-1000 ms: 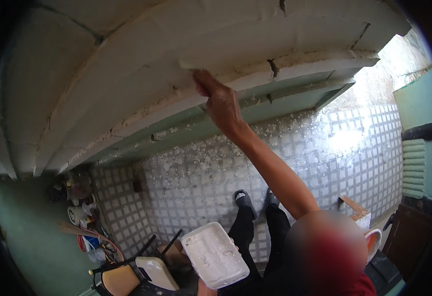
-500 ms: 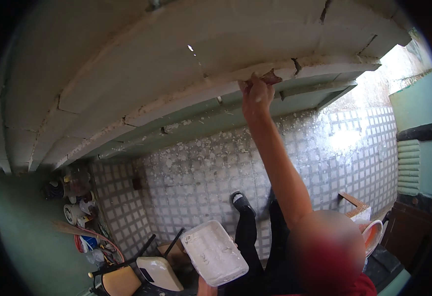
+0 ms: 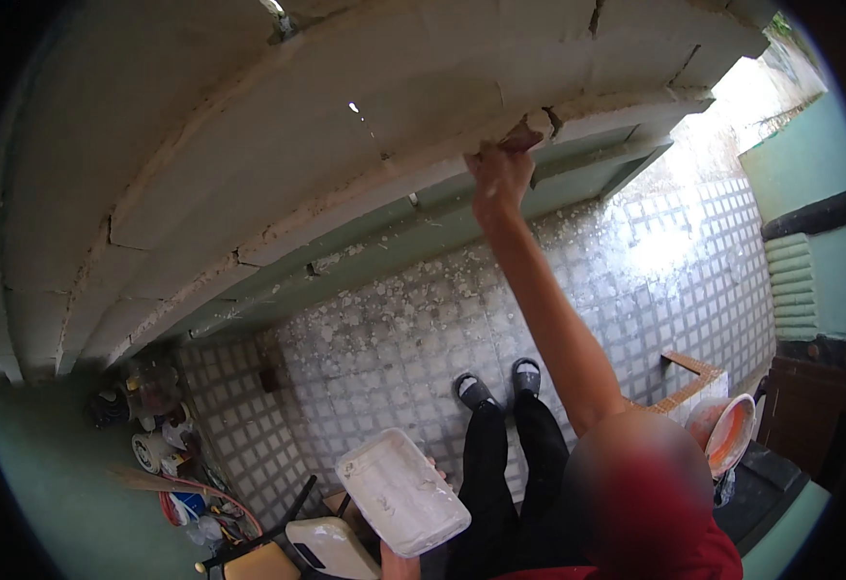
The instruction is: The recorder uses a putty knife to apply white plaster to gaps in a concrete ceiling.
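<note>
My right hand (image 3: 501,182) is raised on an outstretched arm at the pale block wall (image 3: 345,174). Its fingers close around a flat, reddish-brown piece (image 3: 522,142), perhaps a spreader, pressed along a ledge-like seam beside a dark crack (image 3: 552,120). Most of that piece is hidden by the fingers. Low in front of me, my left hand (image 3: 400,563) supports a rectangular white tray (image 3: 405,495) from beneath, some fingertips showing at its right edge. Whitish paste coats the inside of the tray.
Grey slippers (image 3: 476,391) stand on a tiled floor (image 3: 394,338) spotted with white splashes. Chairs (image 3: 331,546) are at the lower left, beside assorted clutter (image 3: 181,454). A bucket with an orange inside (image 3: 730,435) and a wooden-edged stool (image 3: 688,382) stand to the right.
The view has shifted slightly, and a second slipper shows. My right hand remains at the seam with the reddish-brown piece, its wrist angled a little differently. The tray appears slightly farther left.
</note>
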`<state>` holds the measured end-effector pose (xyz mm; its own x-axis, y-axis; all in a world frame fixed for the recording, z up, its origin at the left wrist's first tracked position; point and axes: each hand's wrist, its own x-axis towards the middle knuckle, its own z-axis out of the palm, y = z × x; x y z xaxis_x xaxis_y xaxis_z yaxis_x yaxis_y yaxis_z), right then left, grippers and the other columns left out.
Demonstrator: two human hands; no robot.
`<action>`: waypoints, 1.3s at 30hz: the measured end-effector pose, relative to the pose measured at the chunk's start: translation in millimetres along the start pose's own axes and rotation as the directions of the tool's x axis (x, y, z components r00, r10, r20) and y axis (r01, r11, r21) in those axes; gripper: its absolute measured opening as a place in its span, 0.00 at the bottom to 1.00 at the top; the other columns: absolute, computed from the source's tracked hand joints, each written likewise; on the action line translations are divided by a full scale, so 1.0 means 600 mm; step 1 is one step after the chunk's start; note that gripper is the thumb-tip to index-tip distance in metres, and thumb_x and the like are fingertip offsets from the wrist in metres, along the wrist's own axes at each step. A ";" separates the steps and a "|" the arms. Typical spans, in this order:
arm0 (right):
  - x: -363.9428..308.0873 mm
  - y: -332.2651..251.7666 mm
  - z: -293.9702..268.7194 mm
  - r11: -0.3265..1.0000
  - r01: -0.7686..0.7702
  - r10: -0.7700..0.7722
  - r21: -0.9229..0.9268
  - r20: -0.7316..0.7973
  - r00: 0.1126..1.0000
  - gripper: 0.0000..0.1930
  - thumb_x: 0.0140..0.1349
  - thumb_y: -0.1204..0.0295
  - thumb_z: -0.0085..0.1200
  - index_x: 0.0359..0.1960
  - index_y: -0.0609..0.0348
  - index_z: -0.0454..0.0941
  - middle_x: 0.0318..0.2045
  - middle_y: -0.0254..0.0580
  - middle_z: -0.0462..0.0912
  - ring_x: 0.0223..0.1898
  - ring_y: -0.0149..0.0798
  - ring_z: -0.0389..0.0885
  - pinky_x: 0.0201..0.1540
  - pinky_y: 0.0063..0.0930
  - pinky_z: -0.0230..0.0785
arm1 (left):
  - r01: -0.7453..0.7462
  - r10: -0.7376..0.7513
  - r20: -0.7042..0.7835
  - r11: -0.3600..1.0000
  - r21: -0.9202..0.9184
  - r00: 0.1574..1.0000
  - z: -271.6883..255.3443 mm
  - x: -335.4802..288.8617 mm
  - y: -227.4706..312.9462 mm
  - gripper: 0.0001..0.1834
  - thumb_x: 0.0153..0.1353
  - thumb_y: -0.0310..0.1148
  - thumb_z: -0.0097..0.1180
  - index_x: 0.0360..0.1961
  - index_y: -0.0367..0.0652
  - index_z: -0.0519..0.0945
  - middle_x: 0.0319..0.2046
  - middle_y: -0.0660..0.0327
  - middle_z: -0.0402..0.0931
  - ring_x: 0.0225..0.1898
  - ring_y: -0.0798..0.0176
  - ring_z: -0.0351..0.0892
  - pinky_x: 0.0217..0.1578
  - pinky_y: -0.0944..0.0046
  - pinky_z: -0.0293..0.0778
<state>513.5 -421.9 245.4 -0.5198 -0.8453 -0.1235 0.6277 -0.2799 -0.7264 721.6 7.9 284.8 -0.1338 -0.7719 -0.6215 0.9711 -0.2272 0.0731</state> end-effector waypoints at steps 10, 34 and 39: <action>-0.005 -0.033 0.044 0.980 -0.005 0.020 -0.201 0.071 0.997 0.08 0.58 0.80 0.51 0.40 0.63 0.73 0.37 0.38 0.75 0.34 0.33 0.76 0.39 0.30 0.78 | 0.006 -0.006 -0.023 1.000 -0.012 1.000 0.016 -0.004 -0.037 0.41 0.67 0.61 0.47 0.70 0.41 0.61 0.58 0.37 0.70 0.53 0.35 0.77 0.52 0.32 0.76; -0.028 0.085 0.139 0.984 -0.176 0.179 -0.040 0.088 0.980 0.08 0.59 0.82 0.50 0.40 0.61 0.71 0.33 0.33 0.74 0.34 0.27 0.74 0.32 0.24 0.70 | -0.044 0.046 -0.168 0.999 0.015 0.985 -0.022 -0.023 -0.050 0.41 0.67 0.61 0.47 0.69 0.39 0.63 0.58 0.41 0.71 0.53 0.38 0.78 0.52 0.36 0.77; -0.122 0.054 0.157 0.995 -0.046 0.059 -0.083 0.164 0.985 0.06 0.58 0.84 0.50 0.34 0.61 0.69 0.34 0.32 0.73 0.32 0.27 0.70 0.33 0.24 0.70 | -0.018 0.017 -0.083 1.000 -0.014 0.996 -0.012 -0.028 -0.043 0.42 0.67 0.61 0.47 0.70 0.40 0.62 0.59 0.40 0.70 0.51 0.38 0.79 0.51 0.35 0.78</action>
<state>626.5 -411.7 294.7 -0.3798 -0.9235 -0.0538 0.6008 -0.2020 -0.7735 700.0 30.8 287.8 -0.1007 -0.7235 -0.6829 0.9761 -0.2048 0.0730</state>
